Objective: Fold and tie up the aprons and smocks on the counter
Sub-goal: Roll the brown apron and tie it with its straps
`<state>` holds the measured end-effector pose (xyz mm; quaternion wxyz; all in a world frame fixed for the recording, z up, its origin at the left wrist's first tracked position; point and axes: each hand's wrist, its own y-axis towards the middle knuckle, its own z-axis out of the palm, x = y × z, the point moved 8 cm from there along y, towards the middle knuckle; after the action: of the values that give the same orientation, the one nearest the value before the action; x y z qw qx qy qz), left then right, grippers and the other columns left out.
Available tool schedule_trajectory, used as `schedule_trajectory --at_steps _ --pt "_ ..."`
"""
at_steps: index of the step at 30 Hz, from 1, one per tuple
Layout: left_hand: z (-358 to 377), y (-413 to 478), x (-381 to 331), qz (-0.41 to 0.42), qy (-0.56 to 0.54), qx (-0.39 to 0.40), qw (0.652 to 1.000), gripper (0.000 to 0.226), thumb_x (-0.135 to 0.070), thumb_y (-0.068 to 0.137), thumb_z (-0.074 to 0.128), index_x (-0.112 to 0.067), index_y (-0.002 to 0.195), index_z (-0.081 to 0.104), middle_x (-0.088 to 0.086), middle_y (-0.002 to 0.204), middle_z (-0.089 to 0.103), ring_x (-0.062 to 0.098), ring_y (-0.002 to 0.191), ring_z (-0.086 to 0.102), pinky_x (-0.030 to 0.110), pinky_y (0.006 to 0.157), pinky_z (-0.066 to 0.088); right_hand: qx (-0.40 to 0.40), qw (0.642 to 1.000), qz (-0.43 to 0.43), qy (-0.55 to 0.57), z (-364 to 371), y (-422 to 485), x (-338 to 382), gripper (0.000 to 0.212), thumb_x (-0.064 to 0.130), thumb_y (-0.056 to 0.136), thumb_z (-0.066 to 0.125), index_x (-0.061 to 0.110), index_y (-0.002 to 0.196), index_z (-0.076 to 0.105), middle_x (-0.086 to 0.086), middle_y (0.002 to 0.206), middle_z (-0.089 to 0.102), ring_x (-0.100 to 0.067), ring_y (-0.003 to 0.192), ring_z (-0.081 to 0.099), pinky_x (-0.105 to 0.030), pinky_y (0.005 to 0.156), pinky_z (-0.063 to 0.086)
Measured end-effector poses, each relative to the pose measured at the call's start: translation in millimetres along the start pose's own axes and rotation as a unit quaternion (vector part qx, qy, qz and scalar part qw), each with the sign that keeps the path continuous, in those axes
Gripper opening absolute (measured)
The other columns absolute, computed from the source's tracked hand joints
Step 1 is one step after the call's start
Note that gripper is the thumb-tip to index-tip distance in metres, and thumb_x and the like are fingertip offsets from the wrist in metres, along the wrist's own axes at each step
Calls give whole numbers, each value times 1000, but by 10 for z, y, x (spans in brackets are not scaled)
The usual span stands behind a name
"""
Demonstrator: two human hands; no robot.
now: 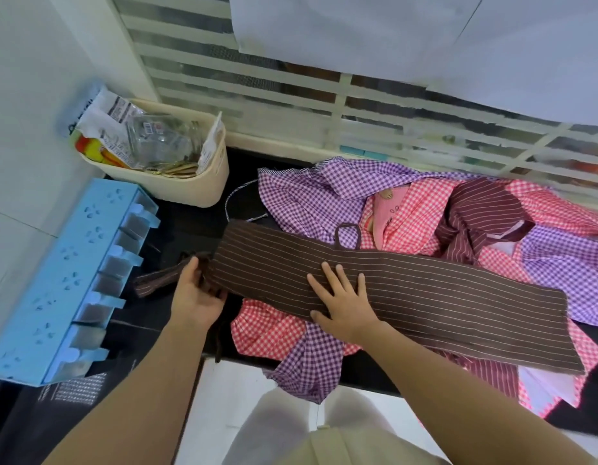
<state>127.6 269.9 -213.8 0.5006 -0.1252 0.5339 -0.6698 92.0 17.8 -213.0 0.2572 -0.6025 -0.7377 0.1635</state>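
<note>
**A:** How far along is the job looking?

**B:** Early, I'd say. Starting at the left, the left hand is curling its fingers round the left end of the brown striped apron, just where its ties are bunching out onto the black counter. The apron is lying as a long narrow band from left to right across the near part of the counter, on top of the other garments. The right hand is pressing down on the middle of the band, fingers straight and spread, gripping nothing.

**A:** So it's folded but not tied?

**B:** Folded lengthwise, yes. The ties are trailing loose, so rolling or folding it shorter and knotting it are both waiting to be done. Under it and to the right everything is sitting in a crumpled heap: a purple gingham garment, a red gingham one and a maroon striped one. A purple gingham piece is hanging over the near edge. None of those is looking folded.

**A:** And the containers?

**B:** At the far left a blue compartment rack is hanging against the wall. Its slots are showing pale, greyish contents that I cannot make out. Just right of it, at the far side of the counter, a cream plastic basket is holding printed packets, a clear glass jar and some gold-coloured metal pieces low down. No garment is lying in either.
</note>
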Motion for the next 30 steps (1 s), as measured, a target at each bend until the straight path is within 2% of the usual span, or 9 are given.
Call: schedule_trajectory --at_steps 3,7,10,14,16,18,22,27,30 --pt "-51 46 -182 32 -50 -12 998 23 -27 93 59 -18 113 65 5 107 69 23 102 64 39 92 49 13 1000 11 -15 90 39 -25 73 58 98 32 37 154 -11 -2 161 -25 -29 146 -27 -65 114 -11" --pt "-239 98 -393 102 -132 -75 983 22 -22 97 52 -20 76 53 -8 65 53 6 58 51 21 64 48 2 999 28 -15 -21 54 21 72 53 96 39 34 156 3 -4 164 -13 -32 149 -16 -65 115 -6" --pt "-368 116 -634 144 -131 -88 977 15 -21 99 52 -20 84 52 -8 60 46 6 51 44 21 58 46 -8 999 42 -25 -127 91 78 69 50 94 41 30 155 14 -7 164 1 -35 150 -3 -65 117 3" --pt "-670 -1 -844 173 23 -195 965 3 -21 97 54 -20 95 56 -2 79 57 13 75 60 31 82 52 -31 996 63 -53 -257 170 157 62 49 93 44 26 148 26 -10 156 24 -38 143 23 -57 115 24" --pt "-728 -40 -711 95 120 -202 967 35 -34 93 61 -18 123 53 3 110 59 21 111 57 38 99 44 -37 995 75 -60 -338 229 219 59 49 93 45 23 145 31 -9 150 31 -35 134 35 -50 110 34" --pt "-773 -64 -571 28 175 -195 965 68 -45 86 66 -11 141 43 9 133 52 26 126 48 41 106 39 -60 993 73 -74 -453 293 314 57 47 93 47 20 141 36 -9 144 38 -30 127 41 -43 105 37" --pt "-555 -14 -456 -16 259 -122 958 72 -47 86 66 -5 140 45 12 138 54 28 129 48 43 110 36 -109 994 -20 -23 -563 414 563 51 34 93 52 21 140 36 -6 142 38 -22 127 40 -37 106 39" --pt "-186 160 -376 -35 193 -54 979 56 -36 90 65 -11 138 48 4 115 63 22 122 51 37 109 35 2 997 -63 -53 -310 542 780 75 44 96 48 37 154 1 -9 159 13 -31 142 21 -52 113 29" --pt "-178 221 -371 -34 179 -79 980 39 -29 90 66 -16 126 57 3 107 59 19 104 53 38 111 35 27 992 -58 -109 -244 593 770 75 49 96 46 37 154 0 -11 160 8 -35 143 17 -55 112 27"
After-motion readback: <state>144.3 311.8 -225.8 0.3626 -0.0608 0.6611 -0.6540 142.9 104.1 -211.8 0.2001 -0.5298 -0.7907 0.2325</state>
